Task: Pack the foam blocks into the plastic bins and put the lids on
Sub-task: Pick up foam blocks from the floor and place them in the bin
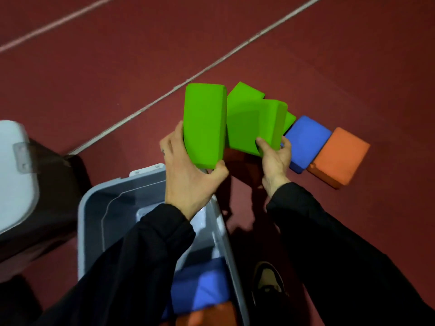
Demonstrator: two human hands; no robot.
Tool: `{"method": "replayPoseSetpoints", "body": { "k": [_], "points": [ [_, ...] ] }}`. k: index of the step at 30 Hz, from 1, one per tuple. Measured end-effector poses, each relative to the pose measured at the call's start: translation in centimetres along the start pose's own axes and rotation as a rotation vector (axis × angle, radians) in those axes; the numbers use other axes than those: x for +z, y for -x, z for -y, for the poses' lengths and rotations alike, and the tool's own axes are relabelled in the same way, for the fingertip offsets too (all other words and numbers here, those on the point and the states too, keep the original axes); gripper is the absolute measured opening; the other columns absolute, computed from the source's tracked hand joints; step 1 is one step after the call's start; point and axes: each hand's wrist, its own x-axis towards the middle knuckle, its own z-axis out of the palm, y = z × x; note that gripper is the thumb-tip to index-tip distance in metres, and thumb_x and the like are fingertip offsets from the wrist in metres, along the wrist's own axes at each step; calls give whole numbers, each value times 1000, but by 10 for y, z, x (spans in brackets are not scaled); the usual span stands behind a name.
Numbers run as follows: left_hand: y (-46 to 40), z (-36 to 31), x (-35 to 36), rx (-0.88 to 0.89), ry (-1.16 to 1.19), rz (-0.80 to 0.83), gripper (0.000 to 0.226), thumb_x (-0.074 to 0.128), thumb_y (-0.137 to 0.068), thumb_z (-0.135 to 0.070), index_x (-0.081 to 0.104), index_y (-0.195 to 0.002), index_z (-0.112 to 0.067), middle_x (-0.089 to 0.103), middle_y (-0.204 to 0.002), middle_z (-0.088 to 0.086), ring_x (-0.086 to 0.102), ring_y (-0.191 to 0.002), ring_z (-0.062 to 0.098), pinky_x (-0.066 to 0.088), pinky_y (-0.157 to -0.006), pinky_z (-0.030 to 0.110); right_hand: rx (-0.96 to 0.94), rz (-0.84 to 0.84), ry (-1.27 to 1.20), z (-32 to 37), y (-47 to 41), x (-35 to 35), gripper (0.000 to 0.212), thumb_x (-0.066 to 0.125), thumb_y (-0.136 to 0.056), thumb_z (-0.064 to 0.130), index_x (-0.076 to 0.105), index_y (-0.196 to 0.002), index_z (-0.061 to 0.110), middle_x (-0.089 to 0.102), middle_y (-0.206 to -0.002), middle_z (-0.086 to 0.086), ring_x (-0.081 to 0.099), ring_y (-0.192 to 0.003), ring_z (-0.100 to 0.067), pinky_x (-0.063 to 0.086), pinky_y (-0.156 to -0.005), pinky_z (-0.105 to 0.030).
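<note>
Bin point(94, 208) and its blocks cut off below.

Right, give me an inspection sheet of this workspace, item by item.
Surface: dark red floor with pale painted lines.
Job's things: grey plastic bin open, with a blue block and an orange block inside; green blocks, another blue block and another orange block on the floor.
Clutter: shoe; a dark object with a pale top at left.
Grips: left hand holds a green block; right hand holds another green block.
Cables: nothing seen.
Surroundings: nothing seen beyond the floor.
</note>
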Motion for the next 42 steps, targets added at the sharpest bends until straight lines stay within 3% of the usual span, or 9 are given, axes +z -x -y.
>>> {"method": "replayPoseSetpoints", "body": {
  "k": [3, 7, 11, 18, 23, 28, 34, 37, 42],
  "points": [
    [36, -31, -57, 28, -6, -58, 97, 67, -64, -41, 33, -149, -9, 38, -128, 6, 31, -119, 5, 26, -100, 11, -113, 45, 23, 60, 71, -42, 95, 88, -57, 53, 46, -141, 35, 59, -138, -4, 61, -123, -21, 50, -107, -44],
    [66, -31, -129, -27, -103, -71, 94, 70, -62, -35, 37, -146, -11, 42, -131, 11, 34, -116, 7, 23, -99, 14, -293, 91, 100, 141, 140, -86, 72, 81, -74, 17, 48, -137, 21, 63, -111, 12, 63, -92, 4, 50, -81, -19],
    [121, 15, -188, -8, -267, 18, 94, 70, -59, -38, 38, -143, -11, 46, -130, 15, 38, -126, 25, 35, -107, 33, -385, 159, 232, 169, 221, -95, 76, 71, -63, 31, 45, -134, 26, 56, -127, -2, 59, -106, -14, 51, -84, -30],
    [174, 90, -194, -29, -273, 310, 106, 65, -52, -45, 36, -148, -9, 42, -135, 13, 42, -130, 27, 27, -110, 24, -277, 193, 198, 87, 305, -85, 76, 66, -74, 13, 47, -146, 30, 44, -139, -2, 54, -122, -20, 49, -101, -38],
    [175, 139, -195, -99, -406, 588, 107, 63, -54, -54, 31, -150, -17, 43, -136, 9, 50, -125, 31, 40, -109, 37, -315, 312, 521, 50, 313, -71, 74, 67, -78, 15, 42, -145, 34, 35, -139, 0, 40, -131, -25, 39, -110, -41],
    [189, 181, -178, 25, -747, 795, 96, 72, -60, -32, 26, -143, -20, 39, -135, 7, 45, -124, 33, 47, -101, 46, -412, 430, 802, 35, 308, -59, 76, 71, -78, 14, 43, -146, 31, 37, -138, -5, 40, -131, -31, 36, -110, -37],
    [201, 214, -169, -3, -1228, 819, 94, 74, -79, -26, 15, -152, -18, 48, -140, 5, 54, -123, 27, 45, -99, 37, -579, 574, 1096, 22, 309, -51, 79, 68, -76, 15, 37, -147, 32, 35, -137, -5, 37, -128, -32, 38, -100, -39],
    [200, 213, -160, -2, -1243, 862, 116, 75, -81, -32, -11, -158, -28, 39, -150, 7, 50, -127, 29, 42, -97, 39, -644, 688, 1216, 6, 310, -52, 82, 67, -74, 12, 36, -148, 29, 32, -140, -8, 32, -131, -34, 41, -104, -44],
    [196, 215, -145, -35, -1078, 872, 111, 65, -79, -49, -5, -159, -19, 26, -160, 10, 37, -140, 32, 41, -105, 53, -675, 844, 1565, -39, 299, -61, 88, 68, -75, 14, 29, -154, 25, 34, -149, -13, 25, -144, -40, 35, -116, -52]
  ]
}}
